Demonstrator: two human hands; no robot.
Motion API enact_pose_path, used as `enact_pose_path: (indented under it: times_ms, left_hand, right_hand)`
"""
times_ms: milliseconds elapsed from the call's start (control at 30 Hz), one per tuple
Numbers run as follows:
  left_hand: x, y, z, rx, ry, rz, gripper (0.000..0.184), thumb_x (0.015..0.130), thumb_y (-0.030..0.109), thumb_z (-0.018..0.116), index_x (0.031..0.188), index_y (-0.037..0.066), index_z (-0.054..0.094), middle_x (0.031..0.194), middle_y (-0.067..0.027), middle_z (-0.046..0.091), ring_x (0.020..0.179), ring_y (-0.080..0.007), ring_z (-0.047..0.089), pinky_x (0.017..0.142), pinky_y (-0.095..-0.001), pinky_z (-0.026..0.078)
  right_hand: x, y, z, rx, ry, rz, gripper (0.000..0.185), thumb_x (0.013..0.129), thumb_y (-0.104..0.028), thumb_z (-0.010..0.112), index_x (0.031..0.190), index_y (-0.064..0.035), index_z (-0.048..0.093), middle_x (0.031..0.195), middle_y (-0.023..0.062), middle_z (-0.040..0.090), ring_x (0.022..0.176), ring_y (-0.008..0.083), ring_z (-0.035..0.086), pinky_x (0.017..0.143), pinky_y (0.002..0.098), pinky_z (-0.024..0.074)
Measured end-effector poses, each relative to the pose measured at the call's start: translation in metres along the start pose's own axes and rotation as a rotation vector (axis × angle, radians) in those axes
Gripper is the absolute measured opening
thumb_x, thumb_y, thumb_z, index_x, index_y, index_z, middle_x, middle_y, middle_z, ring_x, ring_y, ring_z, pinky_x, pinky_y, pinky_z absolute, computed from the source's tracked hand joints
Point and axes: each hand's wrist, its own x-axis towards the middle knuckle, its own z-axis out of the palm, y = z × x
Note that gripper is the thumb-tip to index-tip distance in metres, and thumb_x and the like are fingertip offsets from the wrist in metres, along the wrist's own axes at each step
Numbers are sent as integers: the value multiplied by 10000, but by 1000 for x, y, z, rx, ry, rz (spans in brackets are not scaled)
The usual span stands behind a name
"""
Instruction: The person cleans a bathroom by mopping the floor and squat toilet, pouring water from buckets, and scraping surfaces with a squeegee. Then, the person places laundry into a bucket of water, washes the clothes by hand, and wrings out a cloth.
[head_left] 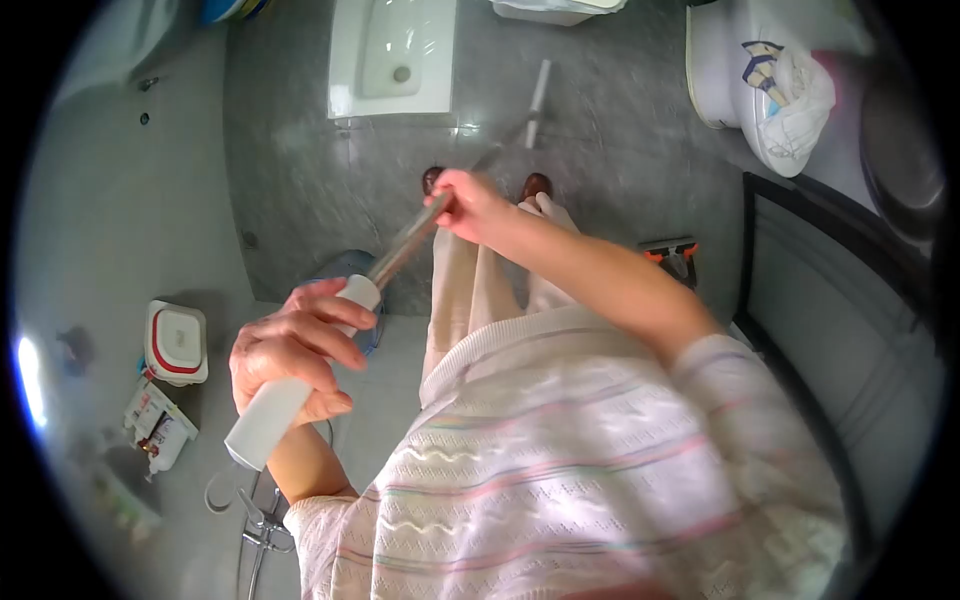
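Observation:
A long-handled floor squeegee [408, 242] slants across my view, with a white grip, a metal pole and a narrow pale head [538, 105] on the floor. My left hand [295, 345] is wrapped round the white grip near its upper end. Farther down, my right hand [465, 205] is closed on the metal pole, in front of my legs. Below that hand the pole is blurred and looks dark. The squeegee's head lies beyond my brown shoes, close to the white squat toilet [340, 98].
A white toilet [705, 70] with a white plastic bag [800, 110] is at the right, near a dark-framed panel [750, 250]. An orange-and-black tool [672, 250] rests low beside it. On the left wall are a red-rimmed container [178, 342] and a shower tap [265, 537].

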Motion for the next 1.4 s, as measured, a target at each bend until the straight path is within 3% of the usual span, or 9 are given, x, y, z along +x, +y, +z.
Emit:
enact_pose_path:
  times_ms: [200,300,333,467,600,767,967,1200,1400]
  left_hand:
    - [14,-76,23,-217,3,-171,140,656,38,679,730,24,561,817,-104,594,861,-248,578,783,-324,434]
    - [13,-105,29,-319,-70,-320,154,672,13,673,775,22,560,864,-105,599,914,-256,567,797,-344,439]
    - [12,-110,24,-360,-102,-374,170,668,8,679,792,27,565,886,-106,604,952,-270,563,819,-369,437]
    - [-12,-78,-95,-172,12,-247,155,625,11,664,722,13,545,806,-98,601,811,-262,588,767,-358,463]
    - [-24,-22,-196,-55,101,-104,153,559,23,636,647,17,511,689,-140,582,714,-276,597,783,-451,462]
    - [-38,11,-243,182,133,-36,166,557,67,649,638,28,509,675,-144,575,722,-306,600,761,-463,467]
    - [-39,19,-248,355,38,148,159,579,50,666,628,42,514,662,-122,588,747,-334,607,761,-456,468]
    - [-81,-22,-209,108,251,37,209,586,66,706,622,64,500,700,-96,600,811,-327,607,797,-444,452]
    - [-78,-13,-197,205,441,43,274,595,146,748,637,67,488,661,-67,586,765,-296,617,746,-408,473]
  right_hand:
    - [-11,2,-127,140,124,-237,123,722,-95,516,622,-106,446,611,32,454,547,146,430,435,240,300]
    - [5,19,-167,-533,295,-506,131,716,-102,526,625,-114,433,614,19,427,532,143,416,416,243,297]
    - [20,23,-171,-480,268,-469,132,716,-103,526,623,-114,432,611,16,425,532,142,416,413,244,298]
    - [80,54,-52,149,108,-103,142,709,-118,551,633,-105,431,637,46,409,503,162,373,402,250,305]
    - [132,66,112,78,124,60,86,687,-35,450,718,-80,384,660,84,390,495,187,372,363,264,231]
    - [166,66,206,-48,-40,51,72,680,-17,401,716,-73,374,636,92,386,482,187,378,372,272,244]
    - [177,51,250,-112,-189,27,89,701,-29,431,652,-76,374,624,85,381,477,178,372,373,271,272]
    - [156,39,159,-331,224,71,124,687,-16,471,627,-79,383,567,46,350,420,157,342,336,275,265]
    - [168,42,203,-543,224,144,131,704,-30,479,621,-55,381,558,82,407,412,192,411,332,284,285]
